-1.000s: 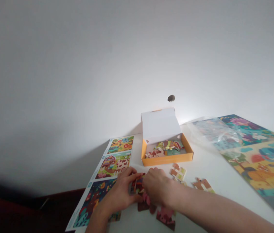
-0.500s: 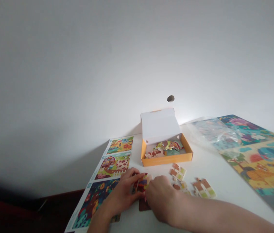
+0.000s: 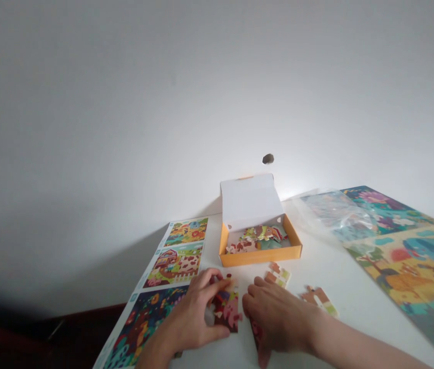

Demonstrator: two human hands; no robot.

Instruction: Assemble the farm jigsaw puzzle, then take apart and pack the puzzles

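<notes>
My left hand (image 3: 192, 312) curves around a joined patch of jigsaw puzzle (image 3: 229, 310) with pink and dark red pictures. Its index finger rests at the patch's upper edge and the thumb at the lower left edge. Just to the right, my right hand (image 3: 278, 312) is closed with the knuckles up. Beneath its fingers shows a dark red puzzle piece (image 3: 255, 334), apart from the patch; the hand hides most of it. Brown, white and green puzzle pieces (image 3: 278, 275) lie beyond the right hand, and another such piece (image 3: 320, 300) lies to its right.
An open orange box (image 3: 261, 254) with loose puzzle pieces stands near the wall. A sheet of printed pictures (image 3: 174, 264) lies along the left edge. On the right are a large picture sheet (image 3: 413, 261) and a clear plastic bag (image 3: 336, 215).
My right hand has drawn back to the right and nearer, a dark red piece under it. The patch by my left hand is more exposed. The view has shifted slightly.
</notes>
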